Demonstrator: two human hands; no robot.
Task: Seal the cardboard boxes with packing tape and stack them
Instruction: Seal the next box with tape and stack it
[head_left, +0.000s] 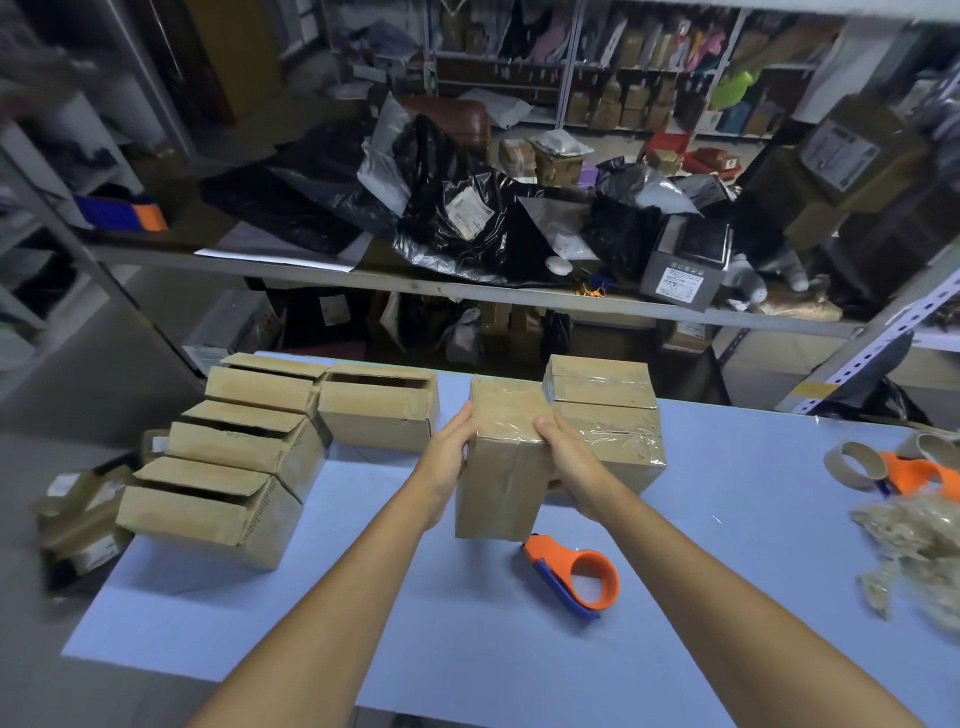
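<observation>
Left grip (447, 457) and right grip (571, 465) clasp rectangular cardboard box (498, 488) by sides; glossy wrinkled tape (506, 410) across top.

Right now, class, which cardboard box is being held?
The taped box at centre, gripped between the left hand and right hand; the other boxes rest on the blue table or stacked.

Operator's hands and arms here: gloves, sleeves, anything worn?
No gloves on the left hand or right hand. Both bare up to the frame edge, no sleeves in view. No watch, band or marking at either wrist; no rings on visible fingers.
</observation>
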